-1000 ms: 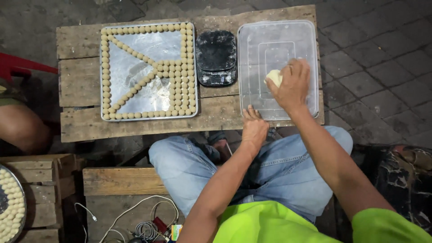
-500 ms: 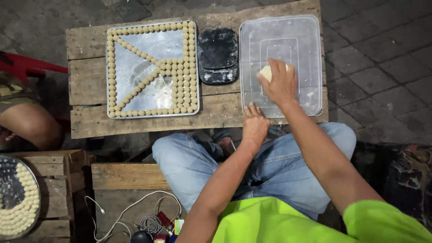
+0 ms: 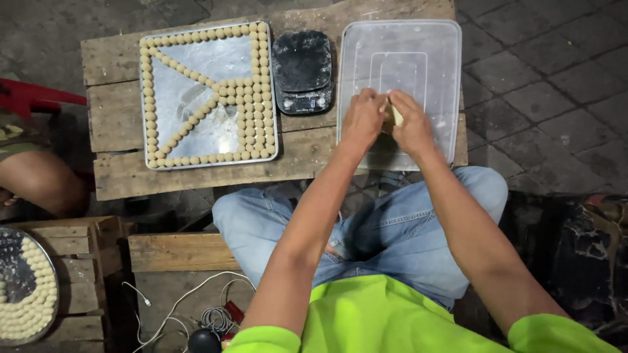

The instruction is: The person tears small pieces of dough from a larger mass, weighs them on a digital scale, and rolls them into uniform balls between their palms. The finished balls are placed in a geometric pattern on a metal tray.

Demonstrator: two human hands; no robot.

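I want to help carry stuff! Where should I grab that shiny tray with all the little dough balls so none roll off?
Probably the metal tray by its two short raised rims, one hand on each, coming in from the sides and keeping it level. The dough balls lie loose right along every edge, so fingers should stay under the rim, not over it.

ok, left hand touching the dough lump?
Touching. Head view: left hand and right hand both close around the dough lump, no gap visible.

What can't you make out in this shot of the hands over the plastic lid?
- Dough: mostly hidden between the left hand and right hand, head view.
- Scale display: too small and dark.
- Round tray: cut off by the left edge.
- Lid: near edge hidden by the hands.
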